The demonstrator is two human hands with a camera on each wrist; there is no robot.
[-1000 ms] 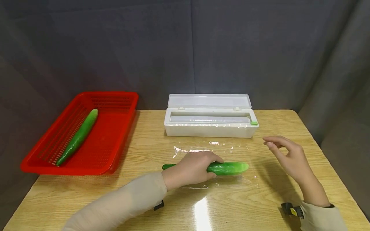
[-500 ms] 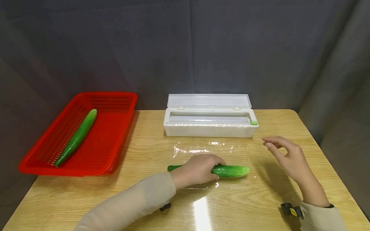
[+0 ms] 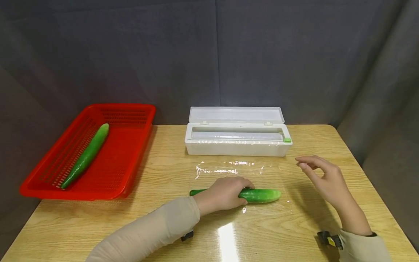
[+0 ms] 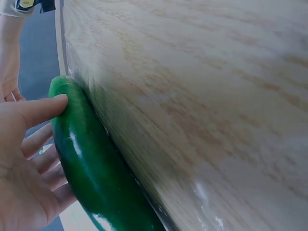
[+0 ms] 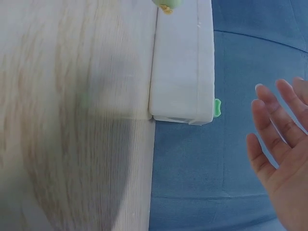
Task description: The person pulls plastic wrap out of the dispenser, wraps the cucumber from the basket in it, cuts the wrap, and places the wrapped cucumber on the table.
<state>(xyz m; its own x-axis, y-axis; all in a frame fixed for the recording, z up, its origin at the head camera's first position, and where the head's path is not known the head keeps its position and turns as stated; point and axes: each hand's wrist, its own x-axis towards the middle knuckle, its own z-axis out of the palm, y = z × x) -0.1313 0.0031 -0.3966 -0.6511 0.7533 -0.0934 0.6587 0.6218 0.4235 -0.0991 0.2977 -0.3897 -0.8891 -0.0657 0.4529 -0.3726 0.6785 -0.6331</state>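
A green cucumber lies crosswise on a sheet of clear film spread over the table. My left hand grips it around the middle from above. In the left wrist view the thumb of the left hand lies along one side of the cucumber, the fingers on the other. My right hand hovers right of the film, fingers loosely bent and holding nothing. The right wrist view shows that hand with its fingers apart, beside the white box.
The white wrap box stands at the back with its lid raised and a roll inside; film runs over its front edge. At the left, a red basket holds another cucumber. A grey curtain hangs behind the table.
Since a second ago, my left hand and the gripped cucumber have shifted slightly toward the table's front edge, the hand also a little to the right. The right hand has barely moved.
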